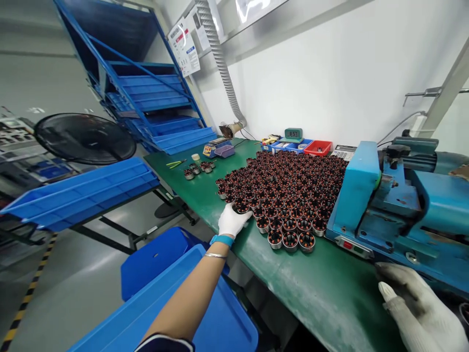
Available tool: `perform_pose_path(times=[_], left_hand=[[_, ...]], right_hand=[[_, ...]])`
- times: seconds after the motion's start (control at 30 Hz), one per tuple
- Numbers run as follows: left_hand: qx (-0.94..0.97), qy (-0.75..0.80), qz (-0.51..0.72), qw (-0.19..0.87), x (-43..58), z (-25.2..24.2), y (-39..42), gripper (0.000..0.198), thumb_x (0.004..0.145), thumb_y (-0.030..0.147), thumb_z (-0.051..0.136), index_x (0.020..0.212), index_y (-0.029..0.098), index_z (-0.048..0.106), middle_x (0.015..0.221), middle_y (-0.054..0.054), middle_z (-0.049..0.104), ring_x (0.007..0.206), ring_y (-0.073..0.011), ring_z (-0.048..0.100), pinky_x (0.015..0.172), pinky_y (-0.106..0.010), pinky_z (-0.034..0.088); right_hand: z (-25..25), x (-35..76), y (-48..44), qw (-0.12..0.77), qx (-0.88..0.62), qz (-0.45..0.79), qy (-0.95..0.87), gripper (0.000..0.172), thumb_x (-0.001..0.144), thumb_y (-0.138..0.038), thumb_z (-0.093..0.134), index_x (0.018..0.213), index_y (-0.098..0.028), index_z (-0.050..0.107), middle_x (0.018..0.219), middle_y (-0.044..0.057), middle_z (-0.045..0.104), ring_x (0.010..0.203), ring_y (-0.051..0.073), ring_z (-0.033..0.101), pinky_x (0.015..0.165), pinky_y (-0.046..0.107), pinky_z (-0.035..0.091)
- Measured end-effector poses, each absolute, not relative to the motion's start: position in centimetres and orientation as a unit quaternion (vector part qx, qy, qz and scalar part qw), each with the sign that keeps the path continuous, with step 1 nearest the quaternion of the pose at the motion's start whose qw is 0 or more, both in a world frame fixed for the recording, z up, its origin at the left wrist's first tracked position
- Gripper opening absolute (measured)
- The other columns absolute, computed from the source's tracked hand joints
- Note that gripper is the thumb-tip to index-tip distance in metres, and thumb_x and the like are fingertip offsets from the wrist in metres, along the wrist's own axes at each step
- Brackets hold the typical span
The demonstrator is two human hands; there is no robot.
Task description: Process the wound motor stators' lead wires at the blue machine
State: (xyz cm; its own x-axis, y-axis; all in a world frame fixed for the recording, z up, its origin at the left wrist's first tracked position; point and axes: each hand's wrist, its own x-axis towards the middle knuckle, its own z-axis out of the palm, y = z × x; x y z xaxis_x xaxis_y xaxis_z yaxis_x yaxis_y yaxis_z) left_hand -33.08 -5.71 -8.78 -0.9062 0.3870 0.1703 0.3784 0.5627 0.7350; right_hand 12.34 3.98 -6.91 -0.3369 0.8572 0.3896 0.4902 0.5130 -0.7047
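Observation:
My left hand, in a white glove, reaches to the near left edge of a large group of wound motor stators. Its thumb and fingers close around one stator, a short silver ring with copper-red windings and black inside. Three stators form the group's front row. My right hand, in a white glove with dark stains, is at the lower right, beside the base of a blue machine. Its thumb stands apart from the fingers, and I see nothing between them.
The green table also carries a few separate stators, green-handled pliers, a red bin and a clock. Below its edge are a blue tub and a blue stool. A fan stands left.

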Motion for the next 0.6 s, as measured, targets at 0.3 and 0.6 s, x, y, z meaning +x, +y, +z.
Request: perform_pose_path(times=[0.3,0.6], left_hand=[[0.189,0.83,0.524,0.003,-30.7,-6.8,-6.5,0.067,0.068,0.025,0.071,0.126,0.01,0.043,0.125,-0.02,0.06,0.115,-0.026,0.06,0.099,-0.036,0.047],[0.412,0.601,0.604,0.322,-11.4,-2.2,-6.5,0.114,0.054,0.019,0.079,0.148,0.019,0.016,0.111,-0.011,0.067,0.099,-0.025,0.067,0.091,-0.037,0.053]], right_hand=[[-6.8,12.8,3.2,0.344,-0.39,0.214,-0.827,0.032,0.086,-0.052,0.052,0.107,-0.03,0.062,0.114,0.004,0.066,0.1,0.025,0.067,0.081,0.035,0.059],[-4.1,10.2,-0.2,0.353,-0.343,0.204,-0.846,0.062,0.072,-0.033,0.067,0.13,-0.027,0.047,0.13,0.009,0.056,0.106,0.028,0.064,0.078,0.039,0.06]])
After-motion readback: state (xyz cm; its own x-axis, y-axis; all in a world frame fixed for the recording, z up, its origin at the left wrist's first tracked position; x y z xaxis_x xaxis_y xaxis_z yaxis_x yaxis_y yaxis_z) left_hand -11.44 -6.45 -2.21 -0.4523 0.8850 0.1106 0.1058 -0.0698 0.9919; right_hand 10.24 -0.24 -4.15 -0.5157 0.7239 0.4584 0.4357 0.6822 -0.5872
